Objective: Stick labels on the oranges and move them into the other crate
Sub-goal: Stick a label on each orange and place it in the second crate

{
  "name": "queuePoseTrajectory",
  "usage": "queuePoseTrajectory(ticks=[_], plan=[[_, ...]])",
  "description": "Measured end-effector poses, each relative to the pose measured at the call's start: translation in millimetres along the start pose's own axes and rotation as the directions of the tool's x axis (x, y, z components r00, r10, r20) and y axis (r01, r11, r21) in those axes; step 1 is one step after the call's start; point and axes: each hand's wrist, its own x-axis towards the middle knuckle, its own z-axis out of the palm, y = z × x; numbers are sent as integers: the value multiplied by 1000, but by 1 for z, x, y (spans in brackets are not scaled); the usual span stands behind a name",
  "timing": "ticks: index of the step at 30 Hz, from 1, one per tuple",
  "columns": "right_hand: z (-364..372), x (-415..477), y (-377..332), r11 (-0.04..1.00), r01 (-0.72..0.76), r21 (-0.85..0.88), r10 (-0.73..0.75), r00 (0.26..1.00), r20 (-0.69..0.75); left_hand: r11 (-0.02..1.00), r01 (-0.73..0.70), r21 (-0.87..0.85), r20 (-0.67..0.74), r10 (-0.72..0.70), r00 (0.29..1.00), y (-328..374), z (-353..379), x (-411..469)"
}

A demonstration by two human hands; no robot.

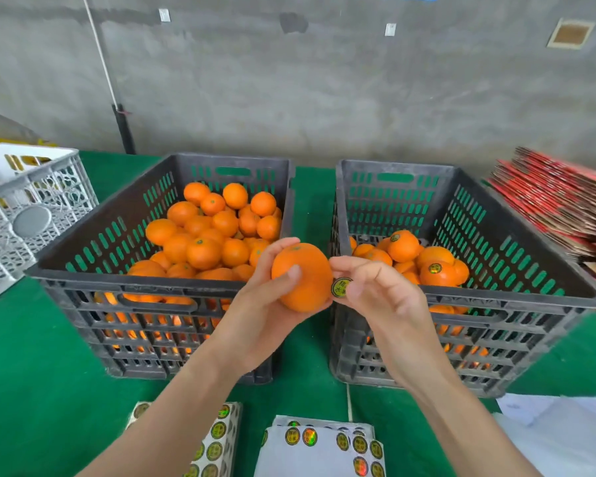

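Note:
My left hand (pixel 262 297) grips one orange (pixel 303 277) in the air between the two black crates. My right hand (pixel 379 290) pinches a round gold-and-black label (pixel 341 287) right at the orange's right side. The left crate (pixel 83 270) is piled with several unlabelled oranges (pixel 203 235). The right crate (pixel 530 280) holds several oranges, some showing labels (pixel 435 268). Sheets of labels (pixel 327 445) lie on the green table in front of me, with another sheet (pixel 217 442) partly under my left forearm.
A white lattice crate (pixel 31 215) stands at the left edge. A stack of flat red cartons (pixel 558 204) lies at the right. White paper (pixel 558 435) covers the table's front right corner. A grey concrete wall rises behind the green table (pixel 31 373).

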Motion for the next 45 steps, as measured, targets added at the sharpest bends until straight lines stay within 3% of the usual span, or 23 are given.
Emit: queuePoseTrajectory(ticks=[4, 10, 16, 20, 24, 29, 31, 33, 35, 36, 38, 40, 41, 45], plan=[[-9, -10, -3, 968, 18, -251, 9, 994, 105, 983, 96, -158, -70, -108, 992, -14, 7, -8], [-14, -13, -5, 908, -39, -417, 102, 986, 130, 974, 204, -99, -83, -212, 974, -24, 14, -18], [-13, -20, -8, 788, 53, -614, 17, 994, 108, 972, 222, -72, -123, -230, 965, -28, 18, -22], [-9, -27, -2, 779, 69, -623, -68, 997, 25, 967, 229, -108, -115, -241, 964, -33, 22, -23], [-18, -29, 2, 855, -1, -519, -18, 999, -31, 966, 239, -97, -166, -253, 953, -37, 26, -22], [-24, -25, -2, 776, 132, -617, -29, 984, 175, 973, 217, 75, -107, -209, 972, -36, 39, -6], [-32, -11, -5, 740, 165, -652, -98, 986, 137, 978, 177, 105, -101, -167, 981, -34, 46, 15], [-47, 14, -11, 729, 159, -665, -169, 984, 49, 960, 114, 254, -127, -84, 988, -31, 52, 47], [-69, 51, -14, 719, 122, -684, -216, 975, -53, 845, 22, 534, -167, 80, 983, -31, 57, 83], [-82, 75, -13, 701, 85, -708, -209, 974, -91, 726, -33, 686, -156, 192, 969, -33, 58, 99], [-106, 125, -1, 632, -21, -774, -119, 985, -124, 330, -100, 939, -29, 363, 931, -40, 55, 122], [-126, 173, 22, 505, -137, -852, 42, 990, -134, -19, -94, 995, 94, 344, 934, -46, 48, 134], [-134, 193, 35, 417, -174, -892, 136, 982, -128, -83, -91, 992, 112, 308, 945, -48, 45, 137], [-150, 239, 88, 90, -174, -981, 402, 907, -124, -119, -130, 984, 157, 259, 953, -48, 38, 140]])
